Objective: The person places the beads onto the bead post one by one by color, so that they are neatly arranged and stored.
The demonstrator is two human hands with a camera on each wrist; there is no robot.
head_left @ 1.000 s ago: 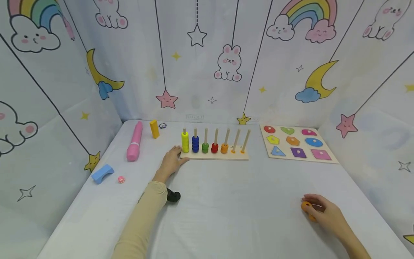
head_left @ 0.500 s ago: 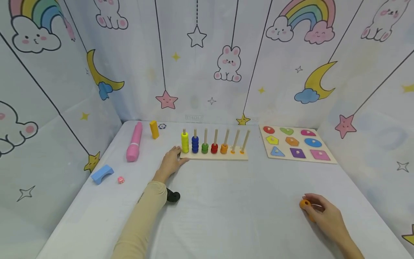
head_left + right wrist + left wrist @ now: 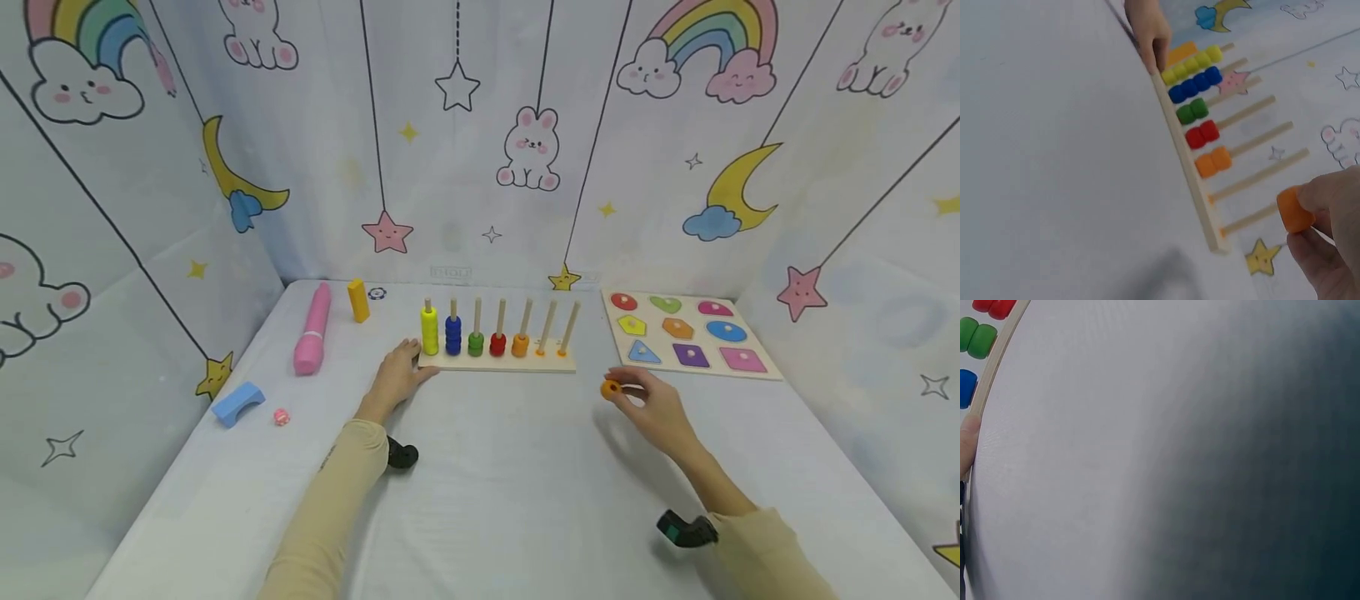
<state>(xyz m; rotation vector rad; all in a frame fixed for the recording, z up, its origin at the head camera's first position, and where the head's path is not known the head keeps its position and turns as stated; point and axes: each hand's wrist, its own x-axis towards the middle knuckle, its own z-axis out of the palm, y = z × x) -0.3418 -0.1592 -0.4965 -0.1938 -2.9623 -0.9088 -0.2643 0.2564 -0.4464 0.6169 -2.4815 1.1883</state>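
Note:
A wooden bead rack [image 3: 495, 363] stands at the back of the table, carrying yellow, blue, green, red and orange beads; its two rightmost pegs are bare. My left hand [image 3: 393, 379] holds the rack's left end, thumb along the front edge of the base. In the left wrist view only the thumb [image 3: 967, 440] shows at that edge. Between thumb and fingertips, my right hand [image 3: 656, 412] pinches an orange bead [image 3: 611, 389], raised over the table to the right of the rack. In the right wrist view this bead [image 3: 1294, 209] overlaps the tip of the end peg.
A shape puzzle board [image 3: 693, 333] lies at the back right. To the left are a pink cylindrical object [image 3: 312, 329], a yellow block [image 3: 358, 300], a blue arch block [image 3: 238, 403] and a small pink-red piece [image 3: 281, 417]. Patterned cloth walls [image 3: 450, 167] enclose the table.
My right hand has lifted the orange bead and carried it left and away from me, toward the rack. A second orange piece seen beneath that hand is no longer visible. My left hand stays put.

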